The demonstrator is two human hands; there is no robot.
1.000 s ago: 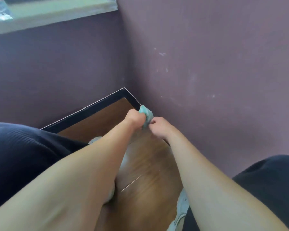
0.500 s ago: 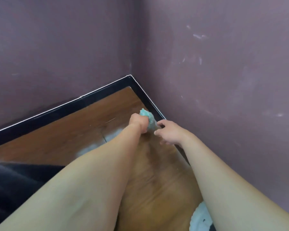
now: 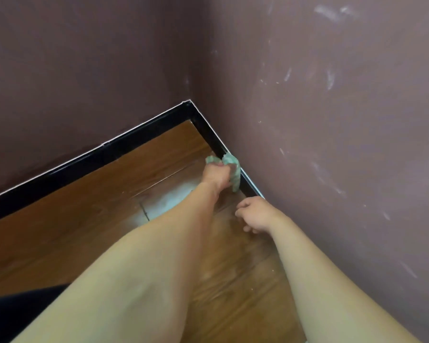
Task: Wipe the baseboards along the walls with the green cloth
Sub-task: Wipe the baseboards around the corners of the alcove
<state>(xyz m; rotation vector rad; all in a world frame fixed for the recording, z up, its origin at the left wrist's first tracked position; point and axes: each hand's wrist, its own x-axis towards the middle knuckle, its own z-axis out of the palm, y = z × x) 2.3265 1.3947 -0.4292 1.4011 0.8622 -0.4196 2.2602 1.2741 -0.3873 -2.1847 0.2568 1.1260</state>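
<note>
Since half a second ago, your right hand has let go of the green cloth and drawn back toward you. Your left hand now works the cloth alone.

1. Nearest you, a dark garment shows at the lower left edge. Both forearms reach out over the wooden floor.
2. Your right hand hangs just beside the right-wall baseboard, fingers loosely curled and grasping nothing. Whether it touches the floor cannot be told.
3. Farther out, your left hand is clenched round the bunched cloth. The cloth lies against the black face of the right-wall baseboard, between your right hand and the corner.
4. A pale sheen marks the floor just beside your left wrist.
5. Beyond the corner, the left-wall baseboard runs off to the left. Above both runs stand mauve walls with white scuffs.

Step in hand: you appear to be wiping the right-wall run, with a short length left before the corner.

Next move: hold the cloth firmly against the baseboard face and slide it to the corner. Work it into the joint. Then turn your wrist so the cloth meets the left-wall run, which probably needs a shift of your body to the left.
</note>
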